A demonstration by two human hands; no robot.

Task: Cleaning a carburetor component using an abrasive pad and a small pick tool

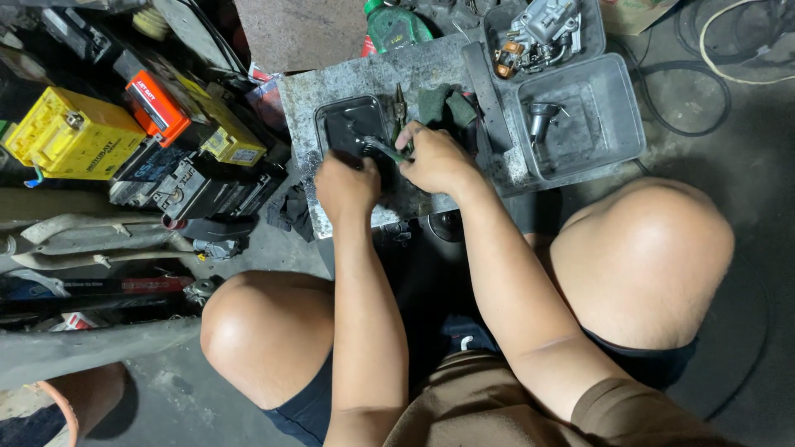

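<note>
Both hands work over the black tray [352, 124]: left hand [346, 186] fisted (contents hidden), right hand [435, 159] pinching a thin, probably slippery metal tool [383, 149], best held mid-shaft.

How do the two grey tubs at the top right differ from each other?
The far grey tub is crowded by a metal engine part; the near grey tub holds only a small dark funnel-shaped piece. The far one is cut off by the picture's edge; the near one shows whole. Both are grimy, rectangular and grey.
</note>
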